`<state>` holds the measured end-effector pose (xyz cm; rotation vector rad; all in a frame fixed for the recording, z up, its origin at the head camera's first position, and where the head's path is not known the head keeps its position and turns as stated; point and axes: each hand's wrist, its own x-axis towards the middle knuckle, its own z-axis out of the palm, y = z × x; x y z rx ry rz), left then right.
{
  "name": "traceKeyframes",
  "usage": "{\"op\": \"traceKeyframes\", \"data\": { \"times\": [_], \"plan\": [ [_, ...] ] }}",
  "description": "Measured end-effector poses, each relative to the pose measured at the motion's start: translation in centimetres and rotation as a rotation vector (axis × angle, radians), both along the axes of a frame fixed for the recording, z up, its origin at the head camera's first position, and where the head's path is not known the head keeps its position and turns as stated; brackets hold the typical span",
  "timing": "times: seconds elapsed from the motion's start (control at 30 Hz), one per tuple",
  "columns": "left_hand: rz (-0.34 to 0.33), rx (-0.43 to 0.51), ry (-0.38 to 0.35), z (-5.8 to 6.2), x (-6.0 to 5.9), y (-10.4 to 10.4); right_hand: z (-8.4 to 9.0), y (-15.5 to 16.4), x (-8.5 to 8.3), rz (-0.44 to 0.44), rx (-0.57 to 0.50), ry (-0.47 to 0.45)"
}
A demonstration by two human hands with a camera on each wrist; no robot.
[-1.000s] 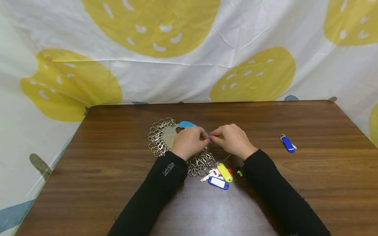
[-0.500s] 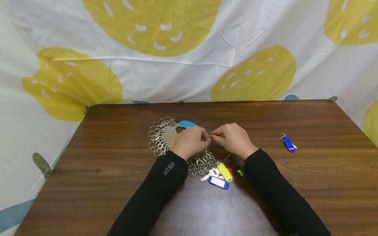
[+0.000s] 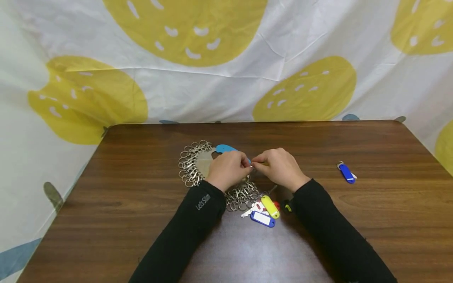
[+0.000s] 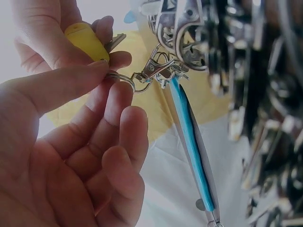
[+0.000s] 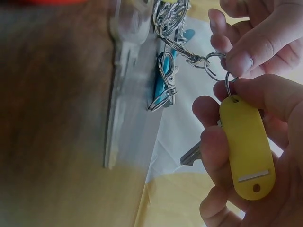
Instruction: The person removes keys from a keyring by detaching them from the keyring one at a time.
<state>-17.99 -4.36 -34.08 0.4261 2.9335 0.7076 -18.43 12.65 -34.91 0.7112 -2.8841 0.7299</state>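
Note:
My left hand (image 3: 228, 169) pinches a split ring (image 4: 124, 78) between thumb and index finger. That ring hangs from a snap clip (image 4: 152, 67) on a flat metal key holder (image 3: 203, 162) with a blue strip (image 3: 225, 148), its edge lined with several clips and rings (image 3: 187, 169). Facing it, my right hand (image 3: 279, 167) holds a yellow key tag (image 5: 246, 146), with a key (image 5: 191, 155) poking out between the fingers. The tag's small ring (image 5: 229, 87) is pinched at the fingertips, right at the ring in the left hand.
Below the hands on the brown table (image 3: 106, 220) lie another yellow tag (image 3: 270, 207), a blue tag (image 3: 262, 219), a red tag and some keys (image 3: 247, 213). A blue tag with a key (image 3: 346, 173) lies far right. A patterned cloth (image 3: 198, 94) hangs behind.
Both hands stay in place, with only slight finger movement at the rings. The head view has shifted a little.

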Motion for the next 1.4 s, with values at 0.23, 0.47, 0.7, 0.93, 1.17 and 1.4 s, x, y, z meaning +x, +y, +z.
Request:
{"op": "traceKeyframes", "data": {
  "times": [0.23, 0.47, 0.7, 0.93, 1.17, 1.4],
  "plan": [
    [-0.007, 0.001, -0.006, 0.02, -0.01, -0.02, 0.04, 0.01, 0.08, 0.001, 0.004, -0.011],
    [-0.051, -0.005, -0.016, -0.05, -0.04, -0.08, -0.02, -0.01, 0.13, -0.015, 0.007, -0.035],
    [-0.068, 0.016, -0.019, -0.13, -0.01, -0.15, -0.08, -0.02, 0.06, -0.018, 0.006, -0.053],
    [-0.075, 0.028, -0.027, -0.1, -0.09, -0.11, -0.01, 0.06, -0.04, -0.039, -0.001, -0.084],
    [-0.091, 0.05, -0.052, 0.16, -0.07, -0.02, -0.04, 0.17, -0.17, -0.045, 0.034, -0.064],
    [-0.051, 0.023, -0.037, -0.02, -0.16, -0.02, 0.27, 0.95, -0.38, -0.069, 0.045, -0.08]
  ]
}}
